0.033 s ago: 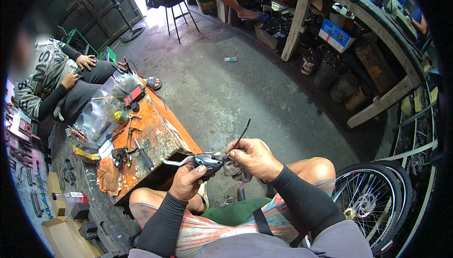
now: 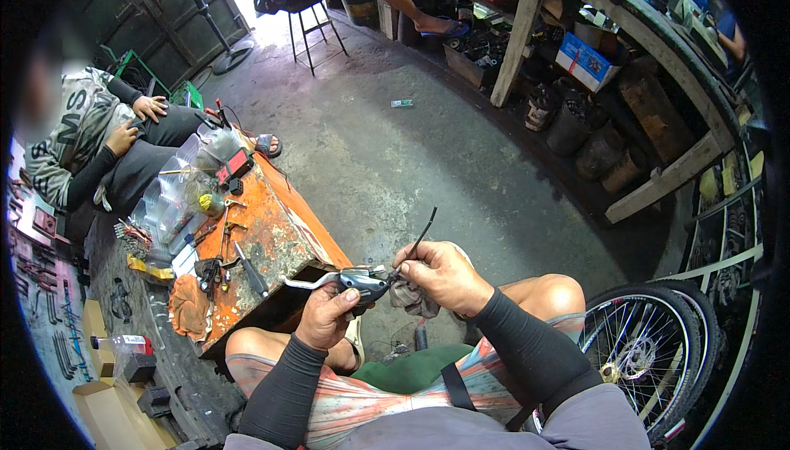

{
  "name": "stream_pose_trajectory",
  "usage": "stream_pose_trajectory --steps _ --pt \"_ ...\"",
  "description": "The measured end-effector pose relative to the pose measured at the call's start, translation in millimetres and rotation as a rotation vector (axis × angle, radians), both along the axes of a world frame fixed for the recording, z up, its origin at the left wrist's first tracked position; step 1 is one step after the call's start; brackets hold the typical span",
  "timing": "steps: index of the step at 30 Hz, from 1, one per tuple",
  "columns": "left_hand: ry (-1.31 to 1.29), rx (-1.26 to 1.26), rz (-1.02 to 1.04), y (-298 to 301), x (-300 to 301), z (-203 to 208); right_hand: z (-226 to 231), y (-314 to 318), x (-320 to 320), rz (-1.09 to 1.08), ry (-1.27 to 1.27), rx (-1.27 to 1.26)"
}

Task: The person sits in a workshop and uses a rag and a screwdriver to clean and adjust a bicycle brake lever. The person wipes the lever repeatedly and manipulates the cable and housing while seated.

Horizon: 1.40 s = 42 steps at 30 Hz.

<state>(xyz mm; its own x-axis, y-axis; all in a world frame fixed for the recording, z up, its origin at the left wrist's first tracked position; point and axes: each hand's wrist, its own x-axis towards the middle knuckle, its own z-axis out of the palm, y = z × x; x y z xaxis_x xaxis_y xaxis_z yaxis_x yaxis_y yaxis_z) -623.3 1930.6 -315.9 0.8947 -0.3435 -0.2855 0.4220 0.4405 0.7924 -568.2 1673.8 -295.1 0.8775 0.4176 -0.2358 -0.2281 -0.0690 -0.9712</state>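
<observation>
Above my lap, my left hand (image 2: 327, 316) is closed round a black and silver bicycle brake lever (image 2: 374, 287). The silver blade (image 2: 309, 283) of the lever points left. My right hand (image 2: 443, 277) pinches a thin black rod (image 2: 426, 226) whose upper end sticks up past the fingers. Its lower end meets the right end of the lever body; the exact contact is hidden by my fingers. A crumpled grey rag (image 2: 409, 298) hangs below my right hand, bunched against it.
An orange, paint-worn bench (image 2: 280, 240) at left holds a screwdriver (image 2: 251, 270), a brown rag (image 2: 191, 306) and plastic bags (image 2: 169, 203). A person (image 2: 82, 137) sits beyond it. Bicycle wheels (image 2: 646, 351) stand at my right. A wooden workbench (image 2: 518, 42) with boxes lines the far right.
</observation>
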Motion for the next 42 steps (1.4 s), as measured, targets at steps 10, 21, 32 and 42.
stream_pose_trajectory --steps 10,21,32,42 --pt "-0.010 0.003 0.010 -1.7 7.3 1.4 5.7 -2.9 9.2 0.024 0.021 -0.070" --pt "-0.006 -0.034 0.010 -0.8 8.9 -2.8 3.9 -2.7 10.5 0.015 -0.031 -0.140" --pt "0.014 -0.020 0.048 -1.8 7.7 -1.5 -1.5 -1.2 8.7 0.004 -0.017 -0.032" --pt "0.018 -0.059 0.026 1.1 9.2 -5.3 -2.2 -0.6 8.0 0.009 -0.006 -0.027"
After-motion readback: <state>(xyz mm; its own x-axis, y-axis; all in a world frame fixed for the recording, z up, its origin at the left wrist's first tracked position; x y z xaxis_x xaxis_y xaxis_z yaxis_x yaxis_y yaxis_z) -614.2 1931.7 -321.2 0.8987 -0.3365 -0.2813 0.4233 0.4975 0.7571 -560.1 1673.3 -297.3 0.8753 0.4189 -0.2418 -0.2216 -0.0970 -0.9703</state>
